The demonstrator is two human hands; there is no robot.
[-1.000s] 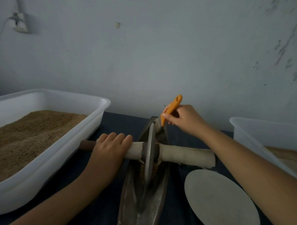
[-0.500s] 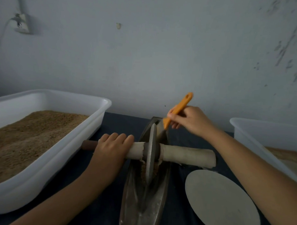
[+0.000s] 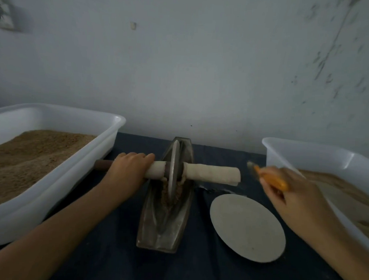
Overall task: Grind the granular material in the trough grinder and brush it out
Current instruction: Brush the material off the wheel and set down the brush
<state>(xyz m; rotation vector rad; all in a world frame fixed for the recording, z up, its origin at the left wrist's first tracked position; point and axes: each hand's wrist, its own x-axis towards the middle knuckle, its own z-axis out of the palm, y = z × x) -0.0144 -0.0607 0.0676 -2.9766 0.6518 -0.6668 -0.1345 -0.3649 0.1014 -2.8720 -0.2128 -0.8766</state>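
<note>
A boat-shaped metal trough grinder (image 3: 153, 226) lies lengthwise on the dark cloth in the middle. Its metal wheel (image 3: 173, 171) stands upright in the groove, on a cloth-wrapped axle handle (image 3: 211, 172). Brown granular material (image 3: 178, 193) sits in the groove around the wheel. My left hand (image 3: 128, 169) grips the left side of the axle. My right hand (image 3: 290, 191), blurred, holds an orange-handled brush (image 3: 270, 177) to the right of the grinder, beside the right tub.
A large white tub (image 3: 108, 141) filled with brown granules stands at the left. A second white tub (image 3: 304, 156) with some granules stands at the right. A round grey plate (image 3: 247, 228) lies right of the trough. The wall is close behind.
My right hand has carried the brush from the far end of the trough out to the right and lower, near the right tub. The wheel has rolled slightly toward the far end.
</note>
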